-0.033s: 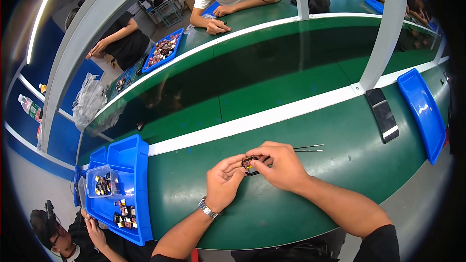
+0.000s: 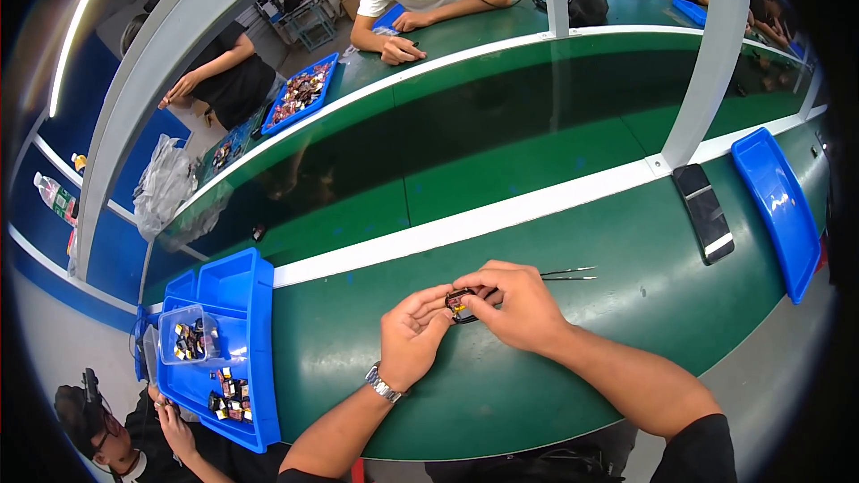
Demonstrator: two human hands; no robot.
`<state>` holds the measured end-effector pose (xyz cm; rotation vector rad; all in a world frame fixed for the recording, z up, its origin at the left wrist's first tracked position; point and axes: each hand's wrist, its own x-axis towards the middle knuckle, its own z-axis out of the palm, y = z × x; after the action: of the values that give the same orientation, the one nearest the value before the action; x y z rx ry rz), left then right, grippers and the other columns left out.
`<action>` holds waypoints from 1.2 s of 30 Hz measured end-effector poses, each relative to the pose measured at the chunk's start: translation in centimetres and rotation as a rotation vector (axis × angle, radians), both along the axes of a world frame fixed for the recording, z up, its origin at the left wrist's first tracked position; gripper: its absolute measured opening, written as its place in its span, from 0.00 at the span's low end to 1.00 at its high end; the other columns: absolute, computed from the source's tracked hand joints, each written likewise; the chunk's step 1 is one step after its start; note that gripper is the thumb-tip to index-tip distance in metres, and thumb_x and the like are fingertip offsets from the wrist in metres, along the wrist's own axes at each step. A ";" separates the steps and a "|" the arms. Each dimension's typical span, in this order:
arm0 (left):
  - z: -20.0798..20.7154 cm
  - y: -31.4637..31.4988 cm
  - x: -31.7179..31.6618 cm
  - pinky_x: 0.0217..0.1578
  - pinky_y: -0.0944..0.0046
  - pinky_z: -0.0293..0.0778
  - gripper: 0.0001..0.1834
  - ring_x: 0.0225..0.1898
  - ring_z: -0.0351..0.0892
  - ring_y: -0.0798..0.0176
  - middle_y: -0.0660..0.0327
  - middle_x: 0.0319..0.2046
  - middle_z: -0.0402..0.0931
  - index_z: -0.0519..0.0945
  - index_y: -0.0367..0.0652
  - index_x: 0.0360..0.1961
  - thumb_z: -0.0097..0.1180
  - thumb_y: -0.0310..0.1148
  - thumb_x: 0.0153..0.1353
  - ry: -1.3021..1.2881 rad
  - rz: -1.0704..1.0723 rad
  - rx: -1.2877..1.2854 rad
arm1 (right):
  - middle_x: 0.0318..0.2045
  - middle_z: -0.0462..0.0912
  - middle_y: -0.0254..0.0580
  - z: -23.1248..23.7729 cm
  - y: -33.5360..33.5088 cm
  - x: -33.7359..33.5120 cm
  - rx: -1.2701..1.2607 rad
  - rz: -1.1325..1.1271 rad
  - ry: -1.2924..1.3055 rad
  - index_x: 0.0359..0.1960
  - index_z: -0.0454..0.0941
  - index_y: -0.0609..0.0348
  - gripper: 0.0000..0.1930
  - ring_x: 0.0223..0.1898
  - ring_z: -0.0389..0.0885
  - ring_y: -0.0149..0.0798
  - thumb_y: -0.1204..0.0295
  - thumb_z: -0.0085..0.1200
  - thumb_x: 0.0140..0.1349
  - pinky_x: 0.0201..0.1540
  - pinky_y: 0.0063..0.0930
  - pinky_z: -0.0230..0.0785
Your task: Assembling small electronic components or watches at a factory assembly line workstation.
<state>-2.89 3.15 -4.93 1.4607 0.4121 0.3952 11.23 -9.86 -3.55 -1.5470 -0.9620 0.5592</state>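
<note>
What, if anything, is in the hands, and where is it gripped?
A small black-rimmed part, held around its rim between the left hand and right hand. Thin prongs jut past the right hand; their hold is hidden.

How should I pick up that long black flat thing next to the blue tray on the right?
Probably best from above and the near side, pinching the black slab across its middle by both long edges. It seems to lie flat on the green table, long and narrow, its far end near the white rail.
</note>
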 end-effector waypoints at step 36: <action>-0.1 5.4 -0.1 0.31 0.67 0.79 0.09 0.32 0.85 0.63 0.54 0.38 0.85 0.83 0.38 0.42 0.55 0.23 0.63 0.076 0.324 0.491 | 0.29 0.81 0.35 -0.3 -7.7 7.9 -0.068 -0.360 -0.394 0.38 0.81 0.64 0.06 0.27 0.75 0.26 0.80 0.58 0.59 0.30 0.20 0.67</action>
<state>-2.97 8.59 -5.02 1.8944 0.6480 0.7393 19.08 -17.58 -3.86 -1.8798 -0.9286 0.0304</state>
